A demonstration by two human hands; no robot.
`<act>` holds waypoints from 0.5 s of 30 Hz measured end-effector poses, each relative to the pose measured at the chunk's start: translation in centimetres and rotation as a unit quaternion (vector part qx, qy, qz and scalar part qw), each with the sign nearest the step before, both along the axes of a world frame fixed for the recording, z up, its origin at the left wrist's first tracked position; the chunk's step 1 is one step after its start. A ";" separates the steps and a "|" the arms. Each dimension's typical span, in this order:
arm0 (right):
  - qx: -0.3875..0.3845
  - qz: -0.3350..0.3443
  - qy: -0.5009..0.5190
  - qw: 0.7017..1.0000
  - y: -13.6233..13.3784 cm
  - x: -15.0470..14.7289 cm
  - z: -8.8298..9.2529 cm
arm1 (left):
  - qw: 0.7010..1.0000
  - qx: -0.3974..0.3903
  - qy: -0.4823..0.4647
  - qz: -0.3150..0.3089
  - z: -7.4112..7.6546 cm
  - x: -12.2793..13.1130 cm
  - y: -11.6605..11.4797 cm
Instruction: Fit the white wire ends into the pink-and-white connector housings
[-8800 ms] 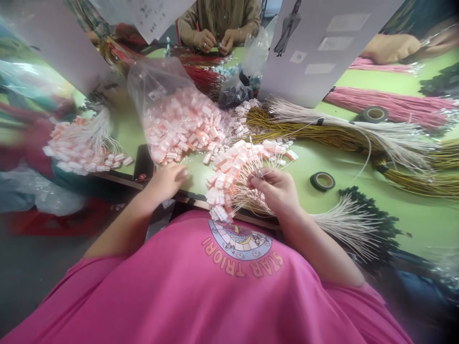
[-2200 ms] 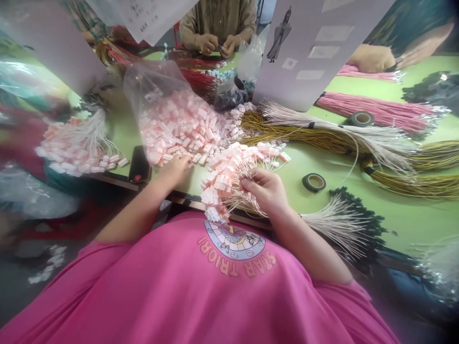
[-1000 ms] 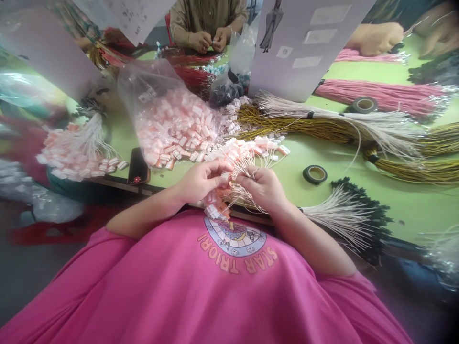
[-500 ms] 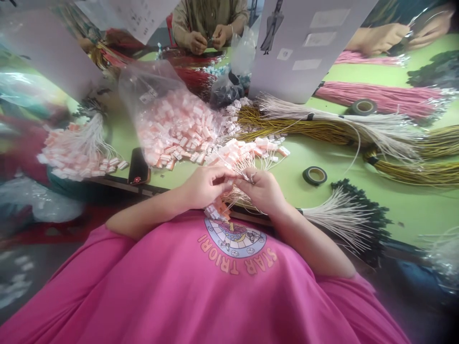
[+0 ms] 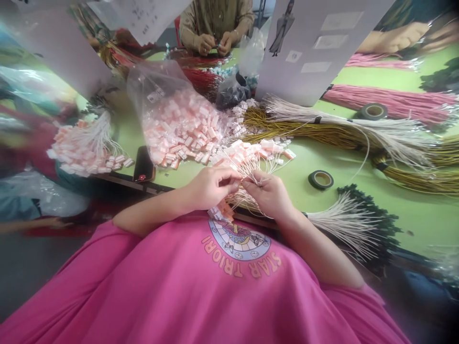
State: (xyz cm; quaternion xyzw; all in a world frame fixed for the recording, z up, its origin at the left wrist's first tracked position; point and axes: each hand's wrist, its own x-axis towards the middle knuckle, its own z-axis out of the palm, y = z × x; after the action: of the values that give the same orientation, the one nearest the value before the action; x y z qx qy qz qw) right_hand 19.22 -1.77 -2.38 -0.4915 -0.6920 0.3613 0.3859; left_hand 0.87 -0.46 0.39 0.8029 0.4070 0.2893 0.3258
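Note:
My right hand [image 5: 269,193] is closed around a bunch of thin white wires [image 5: 247,165] at the table's near edge. Opposite it, my left hand [image 5: 214,188] is pinched, its fingertips close to the right thumb; whatever they grip is too small to make out. Pale pink and white connectors [image 5: 267,148] sit on the wires' ends beyond the hands. More orange and white connectors [image 5: 221,210] hang below, between the left hand and my pink shirt.
A clear bag of pink connectors [image 5: 186,124] and a phone [image 5: 144,165] lie left. Another connector bundle [image 5: 89,148] is beyond. Right are a black tape roll [image 5: 321,179], white wires with dark ends [image 5: 344,215] and yellow wire bundles [image 5: 308,131]. Co-workers' hands [image 5: 215,44] work across the table.
The view has shifted slightly, so the table's things sit further right. Both hands stay at the wire bunch with small finger movements. A person's forearm now shows at lower left.

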 end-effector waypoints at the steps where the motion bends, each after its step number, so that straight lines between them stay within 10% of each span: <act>1: -0.003 0.012 0.003 1.000 0.0 0.1 0.0 | 1.000 0.013 0.004 -0.007 0.2 -0.2 -0.2; 8: 0.038 0.074 0.056 0.995 0.7 0.6 0.1 | 0.990 0.114 0.066 -0.051 0.6 -3.1 0.8; 15: 0.034 -0.026 0.110 0.993 0.8 0.3 -0.9 | 0.907 0.071 0.360 0.205 -3.6 -8.6 6.9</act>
State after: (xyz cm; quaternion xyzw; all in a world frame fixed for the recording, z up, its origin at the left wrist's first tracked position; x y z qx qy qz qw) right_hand 19.56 -1.00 -3.25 -0.4533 -0.6444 0.3792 0.4852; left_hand -7.76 6.39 -3.20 0.7726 0.6303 0.0692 0.0324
